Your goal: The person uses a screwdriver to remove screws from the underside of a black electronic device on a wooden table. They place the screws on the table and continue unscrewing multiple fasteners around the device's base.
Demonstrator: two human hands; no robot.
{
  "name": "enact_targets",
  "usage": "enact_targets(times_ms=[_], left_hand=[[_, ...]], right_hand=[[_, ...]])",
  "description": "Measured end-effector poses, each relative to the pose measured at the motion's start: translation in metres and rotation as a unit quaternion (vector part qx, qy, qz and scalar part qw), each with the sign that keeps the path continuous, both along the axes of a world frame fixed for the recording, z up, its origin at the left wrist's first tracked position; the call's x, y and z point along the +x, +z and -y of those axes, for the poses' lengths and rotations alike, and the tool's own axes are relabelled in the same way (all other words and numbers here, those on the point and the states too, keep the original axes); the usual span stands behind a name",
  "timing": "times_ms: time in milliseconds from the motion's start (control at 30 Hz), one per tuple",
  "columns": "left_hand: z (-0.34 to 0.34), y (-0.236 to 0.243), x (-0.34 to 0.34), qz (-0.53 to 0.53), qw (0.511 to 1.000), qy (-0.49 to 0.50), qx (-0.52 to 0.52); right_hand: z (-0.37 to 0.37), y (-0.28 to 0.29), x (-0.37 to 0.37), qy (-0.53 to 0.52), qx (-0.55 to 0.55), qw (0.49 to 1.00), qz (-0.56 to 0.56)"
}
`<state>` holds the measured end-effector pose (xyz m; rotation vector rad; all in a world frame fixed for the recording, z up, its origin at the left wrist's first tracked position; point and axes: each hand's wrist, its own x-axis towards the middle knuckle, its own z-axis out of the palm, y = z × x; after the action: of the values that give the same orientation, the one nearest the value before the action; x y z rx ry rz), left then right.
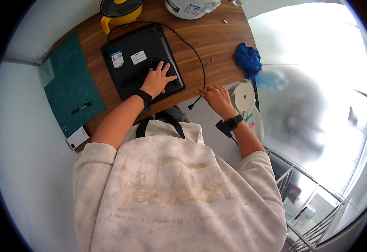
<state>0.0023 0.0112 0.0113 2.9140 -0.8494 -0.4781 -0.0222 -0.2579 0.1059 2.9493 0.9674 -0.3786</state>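
Note:
A flat black appliance with vents and stickers, like an induction cooker point(126, 46), lies underside up on the wooden table point(221, 35). My left hand point(159, 80) rests on it with fingers spread, over the round vent near its front right part. Closed around a screwdriver point(192, 90), my right hand point(218, 100) is just off the table's front edge. Its thin shaft points left to the cooker's near right corner; the handle is hidden in my fingers. The black power cord point(198, 54) loops behind and right of the cooker, its plug point(190, 107) hanging past the edge.
A green cutting mat point(65, 80) with a black pen point(81, 108) lies left. Behind stand a yellow pot point(128, 14) and a white appliance point(187, 9). Blue cloth point(248, 60) sits at the right edge, near a white roll point(243, 96). A metal rack point(313, 185) stands lower right.

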Motion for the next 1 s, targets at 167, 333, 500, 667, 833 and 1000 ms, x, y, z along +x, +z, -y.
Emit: enact_targets(times_ms=[167, 333, 500, 667, 833, 1000], left_hand=[[0.0, 0.0, 0.0, 0.013, 1.0, -0.006, 0.022], [0.001, 0.0, 0.0, 0.014, 0.999, -0.007, 0.029], [0.002, 0.002, 0.0, 0.013, 0.999, -0.008, 0.036], [0.001, 0.0, 0.0, 0.014, 0.999, -0.009, 0.031], [0.001, 0.001, -0.001, 0.019, 0.999, -0.009, 0.03], [-0.001, 0.003, -0.002, 0.026, 1.0, -0.006, 0.013]], right_hand=[[0.006, -0.005, 0.014, 0.032, 0.003, 0.999, 0.004], [0.005, 0.0, 0.018, 0.037, -0.007, 0.999, 0.004], [0.002, 0.002, 0.02, 0.044, -0.001, 0.999, 0.003], [-0.001, 0.005, 0.023, 0.047, -0.006, 0.999, 0.003], [-0.004, 0.002, 0.033, 0.073, -0.027, 0.997, -0.003], [-0.01, -0.002, 0.055, 0.15, -0.043, 0.988, 0.005]])
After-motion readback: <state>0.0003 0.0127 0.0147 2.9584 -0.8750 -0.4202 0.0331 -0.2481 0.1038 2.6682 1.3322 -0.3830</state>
